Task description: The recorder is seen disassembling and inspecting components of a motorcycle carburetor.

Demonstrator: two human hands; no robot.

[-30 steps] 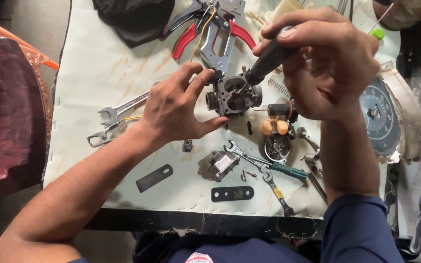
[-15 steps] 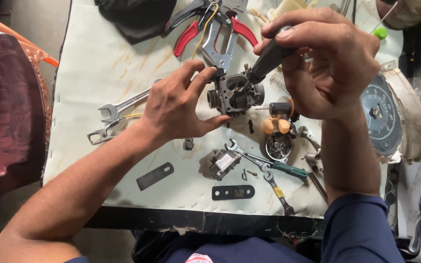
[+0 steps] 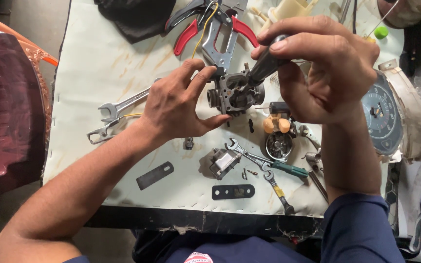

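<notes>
Grey carburettor (image 3: pixel 235 92) steadied by left hand (image 3: pixel 179 104), right hand (image 3: pixel 325 73) clenched around black-handled screwdriver (image 3: pixel 264 65).

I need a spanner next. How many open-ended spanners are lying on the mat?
3: one spanner left of the left hand, two crossed spanners near the mat's front edge. Others may be hidden under the hands.

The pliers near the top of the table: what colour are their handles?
Red handles on the pliers, seen in the head view.
</notes>
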